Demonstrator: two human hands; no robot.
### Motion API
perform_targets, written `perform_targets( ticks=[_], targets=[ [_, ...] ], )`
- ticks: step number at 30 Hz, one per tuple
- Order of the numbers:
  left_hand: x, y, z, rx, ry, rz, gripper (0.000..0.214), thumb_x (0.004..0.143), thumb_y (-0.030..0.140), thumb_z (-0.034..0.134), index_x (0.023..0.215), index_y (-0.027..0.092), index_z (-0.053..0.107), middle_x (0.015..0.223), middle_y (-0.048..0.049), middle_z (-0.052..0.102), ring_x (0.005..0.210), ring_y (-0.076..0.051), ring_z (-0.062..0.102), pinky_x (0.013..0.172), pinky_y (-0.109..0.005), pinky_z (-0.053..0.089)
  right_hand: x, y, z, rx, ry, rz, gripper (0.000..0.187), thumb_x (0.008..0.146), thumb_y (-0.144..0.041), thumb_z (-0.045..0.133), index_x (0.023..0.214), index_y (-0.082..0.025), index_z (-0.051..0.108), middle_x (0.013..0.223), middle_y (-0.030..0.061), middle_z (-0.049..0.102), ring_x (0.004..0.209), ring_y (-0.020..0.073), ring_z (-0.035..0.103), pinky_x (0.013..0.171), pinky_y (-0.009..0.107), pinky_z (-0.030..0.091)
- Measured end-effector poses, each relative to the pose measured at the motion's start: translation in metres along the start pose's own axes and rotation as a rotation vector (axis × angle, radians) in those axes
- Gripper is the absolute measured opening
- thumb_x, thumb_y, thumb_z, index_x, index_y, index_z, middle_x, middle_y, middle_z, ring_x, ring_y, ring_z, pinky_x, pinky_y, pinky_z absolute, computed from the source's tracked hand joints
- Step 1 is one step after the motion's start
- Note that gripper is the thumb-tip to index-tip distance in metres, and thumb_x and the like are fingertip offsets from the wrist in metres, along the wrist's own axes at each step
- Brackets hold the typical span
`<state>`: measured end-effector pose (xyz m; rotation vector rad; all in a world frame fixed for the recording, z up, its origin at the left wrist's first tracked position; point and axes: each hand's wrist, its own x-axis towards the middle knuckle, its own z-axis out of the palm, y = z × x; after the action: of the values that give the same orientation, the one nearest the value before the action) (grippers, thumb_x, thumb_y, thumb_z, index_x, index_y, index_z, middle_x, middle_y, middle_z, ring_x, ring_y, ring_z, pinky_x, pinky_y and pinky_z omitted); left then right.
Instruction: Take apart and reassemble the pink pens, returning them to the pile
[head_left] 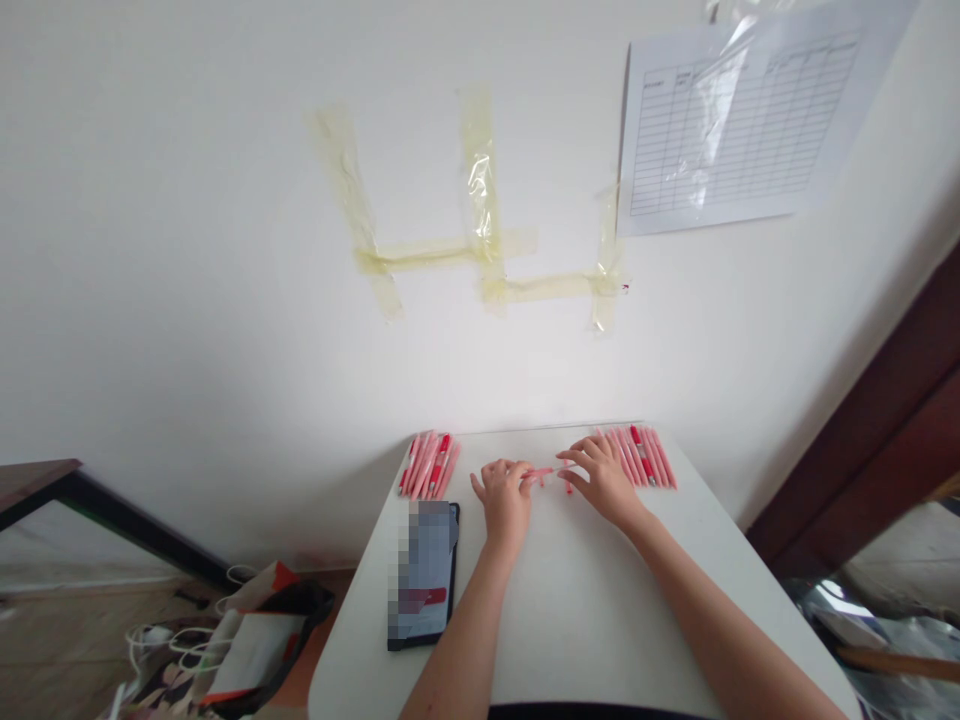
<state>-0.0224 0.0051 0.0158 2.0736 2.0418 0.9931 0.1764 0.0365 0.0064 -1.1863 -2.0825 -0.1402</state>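
Observation:
Over the far part of the white table, my left hand (504, 498) is closed on a pink pen barrel (537, 472) that points to the right. My right hand (606, 482) pinches a thin pale stick, perhaps a pen refill, in line with the barrel's end; whether the two touch is too small to tell. Small pink pieces (568, 489) lie beneath the fingers. A row of pink and red pens (652, 458) lies just right of my right hand. Another bunch of pink and red pens (429, 465) rests at the table's far left corner.
A phone (427, 580) lies on the left side of the white table (585, 620), beside my left forearm. Behind the table rises a wall with yellowish tape (480, 190) and a printed sheet (742, 130). Bags and cables (255, 630) are on the floor at left.

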Motion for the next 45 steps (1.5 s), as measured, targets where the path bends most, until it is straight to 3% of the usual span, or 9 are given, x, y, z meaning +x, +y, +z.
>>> perform_targets(
  ticks=[7, 23, 31, 38, 45],
  targets=[
    [0.001, 0.000, -0.003, -0.020, 0.008, -0.009, 0.019, 0.090, 0.023, 0.060, 0.101, 0.032, 0.073, 0.106, -0.0028, 0.068, 0.117, -0.025, 0.052, 0.117, -0.066, 0.020, 0.001, 0.008, -0.002, -0.032, 0.057, 0.001, 0.023, 0.102, -0.033, 0.053, 0.104, -0.027, 0.075, 0.104, 0.0071, 0.068, 0.107, 0.0262, 0.054, 0.102, 0.048, 0.040],
    [-0.002, 0.000, -0.001, 0.008, -0.007, 0.024, 0.016, 0.092, 0.026, 0.059, 0.099, 0.032, 0.072, 0.104, -0.0027, 0.067, 0.112, -0.023, 0.054, 0.119, -0.063, 0.019, 0.002, -0.006, 0.003, -0.015, 0.041, 0.047, 0.024, 0.101, -0.028, 0.053, 0.100, -0.030, 0.077, 0.093, 0.0048, 0.069, 0.103, 0.0249, 0.054, 0.108, 0.051, 0.033],
    [0.000, 0.002, -0.002, 0.017, 0.000, 0.004, 0.016, 0.091, 0.025, 0.060, 0.101, 0.031, 0.071, 0.104, -0.0026, 0.067, 0.113, -0.024, 0.053, 0.117, -0.065, 0.021, 0.000, -0.001, 0.007, -0.095, 0.034, 0.073, 0.024, 0.101, -0.028, 0.052, 0.110, -0.030, 0.074, 0.100, 0.0063, 0.069, 0.105, 0.0265, 0.056, 0.107, 0.053, 0.036],
    [0.000, 0.004, -0.005, 0.020, 0.030, -0.059, 0.017, 0.093, 0.027, 0.056, 0.100, 0.030, 0.071, 0.104, -0.0038, 0.067, 0.113, -0.025, 0.053, 0.115, -0.064, 0.024, 0.000, 0.003, 0.007, -0.122, 0.076, 0.120, 0.038, 0.100, -0.029, 0.050, 0.137, -0.031, 0.058, 0.113, 0.0079, 0.068, 0.111, 0.0292, 0.056, 0.110, 0.054, 0.035],
    [0.001, -0.001, -0.004, 0.117, 0.101, -0.137, 0.018, 0.094, 0.029, 0.053, 0.102, 0.026, 0.069, 0.103, -0.0060, 0.068, 0.114, -0.027, 0.054, 0.113, -0.063, 0.026, -0.002, 0.008, 0.010, -0.096, 0.069, 0.157, 0.042, 0.099, -0.025, 0.048, 0.140, -0.030, 0.053, 0.113, 0.0082, 0.067, 0.111, 0.0298, 0.054, 0.108, 0.052, 0.036]
  ],
)
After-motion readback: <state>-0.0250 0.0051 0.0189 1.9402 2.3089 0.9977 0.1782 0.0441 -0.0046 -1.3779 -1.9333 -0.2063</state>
